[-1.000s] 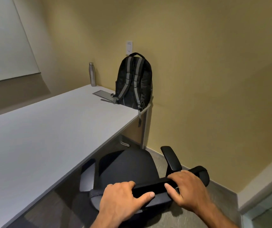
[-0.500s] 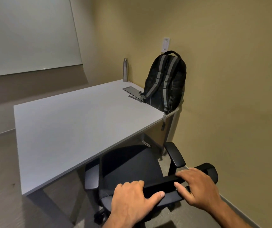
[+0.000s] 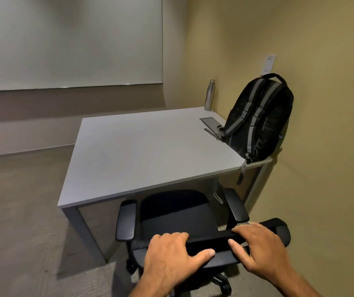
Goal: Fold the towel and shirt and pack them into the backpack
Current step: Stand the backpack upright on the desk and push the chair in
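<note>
Camera view has swung left, table (image 3: 150, 151) now showing whole. Both hands are still gripping the chair (image 3: 178, 213) backrest top: left hand (image 3: 171, 256) and right hand (image 3: 261, 247) clenched on it. Backpack (image 3: 259, 118) is standing upright at table's far right corner against the wall, bottle (image 3: 210, 94) near it.

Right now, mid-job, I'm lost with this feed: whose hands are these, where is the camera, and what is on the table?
There is no machine here. A person wears one wide-angle camera on the head, looking forward and down, so the hands are their own. The left hand and right hand each grip the top of the backrest of a black office chair tucked partly under a grey table. On the table's far right stand a black backpack, leaning on the wall, a steel bottle and a flat grey panel. No towel or shirt is in view.
</note>
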Available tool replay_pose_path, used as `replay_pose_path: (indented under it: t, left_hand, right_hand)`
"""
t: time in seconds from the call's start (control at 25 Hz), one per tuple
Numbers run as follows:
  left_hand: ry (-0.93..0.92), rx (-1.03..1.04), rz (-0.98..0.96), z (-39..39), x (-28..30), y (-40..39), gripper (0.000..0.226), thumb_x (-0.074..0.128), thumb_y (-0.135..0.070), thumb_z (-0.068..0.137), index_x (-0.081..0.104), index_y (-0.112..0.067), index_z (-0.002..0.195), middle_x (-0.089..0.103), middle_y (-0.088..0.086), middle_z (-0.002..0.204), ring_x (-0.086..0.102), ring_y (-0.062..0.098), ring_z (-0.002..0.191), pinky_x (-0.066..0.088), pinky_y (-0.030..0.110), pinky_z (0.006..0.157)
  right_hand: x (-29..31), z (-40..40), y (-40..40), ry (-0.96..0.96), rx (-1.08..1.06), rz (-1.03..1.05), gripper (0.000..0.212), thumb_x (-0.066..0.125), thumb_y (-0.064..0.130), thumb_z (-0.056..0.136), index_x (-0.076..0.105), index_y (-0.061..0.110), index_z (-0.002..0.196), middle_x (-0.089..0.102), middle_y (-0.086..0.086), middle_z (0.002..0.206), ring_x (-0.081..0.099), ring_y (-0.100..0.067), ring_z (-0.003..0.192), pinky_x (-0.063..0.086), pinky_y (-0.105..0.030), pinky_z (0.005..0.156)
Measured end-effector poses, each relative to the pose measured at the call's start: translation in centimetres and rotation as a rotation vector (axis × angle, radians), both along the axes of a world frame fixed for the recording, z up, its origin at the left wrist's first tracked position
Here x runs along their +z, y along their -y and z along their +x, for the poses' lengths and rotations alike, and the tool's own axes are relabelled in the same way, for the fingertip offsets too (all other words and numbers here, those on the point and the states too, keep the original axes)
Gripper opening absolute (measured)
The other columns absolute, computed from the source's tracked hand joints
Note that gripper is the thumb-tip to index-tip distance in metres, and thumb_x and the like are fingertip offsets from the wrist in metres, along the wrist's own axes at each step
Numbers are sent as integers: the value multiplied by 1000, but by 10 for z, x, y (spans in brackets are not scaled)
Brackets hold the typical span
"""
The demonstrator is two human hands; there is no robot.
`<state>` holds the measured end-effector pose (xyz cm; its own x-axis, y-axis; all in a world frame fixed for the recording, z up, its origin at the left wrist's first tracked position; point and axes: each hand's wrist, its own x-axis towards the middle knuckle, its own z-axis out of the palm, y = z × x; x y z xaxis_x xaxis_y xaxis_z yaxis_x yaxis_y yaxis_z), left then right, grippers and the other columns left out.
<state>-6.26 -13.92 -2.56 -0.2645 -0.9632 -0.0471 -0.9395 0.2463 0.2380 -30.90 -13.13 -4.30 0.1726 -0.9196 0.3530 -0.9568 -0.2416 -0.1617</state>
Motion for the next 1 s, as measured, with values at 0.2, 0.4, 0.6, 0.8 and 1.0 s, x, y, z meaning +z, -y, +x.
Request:
replay_pose_path:
  t: [0.2, 0.4, 0.6, 0.8, 1.0]
  left_hand:
    - [43, 112, -17, -39, 1, -12, 84, 17, -96, 69, 58, -25, 88, 65, -7, 90, 59, 17, 90, 42, 39, 87]
    - [129, 171, 5, -61, -7, -16, 98, 3, -93, 72, 57, -27, 120, 61, -7, 120, 52, 20, 117, 31, 46, 103]
    - [123, 203, 29, -68, -5, -8, 97, 6, -93, 72, 55, -28, 124, 60, -8, 124, 51, 19, 119, 31, 45, 104]
    - [104, 231, 26, -67, -5, 7, 95, 6, -94, 72, 56, -30, 121, 62, -9, 120, 54, 17, 115, 33, 43, 103]
    - [107, 248, 10, -52, -4, 32, 100, 3, -96, 71, 58, -28, 121, 64, -9, 113, 56, 16, 108, 36, 42, 101]
  right_hand:
    - [2, -38, 15, -20, 86, 6, 38, 47, 60, 85, 71, 31, 93, 71, 17, 87, 66, -10, 82, 49, -26, 74]
    - [0, -56, 27, -23, 146, -26, 39, 48, 59, 85, 72, 29, 95, 72, 14, 89, 68, -11, 85, 53, -30, 84]
    - [-1, -62, 40, -22, 191, -74, 56, 30, 66, 91, 72, 29, 91, 72, 15, 85, 68, -8, 80, 54, -31, 84]
    - [-2, -60, 63, -43, 195, -41, 55, 30, 67, 90, 71, 31, 91, 70, 16, 84, 66, -8, 79, 52, -28, 80]
    - [3, -43, 89, -87, 185, 8, 42, 40, 62, 88, 69, 32, 89, 66, 16, 76, 57, -5, 71, 34, -19, 63]
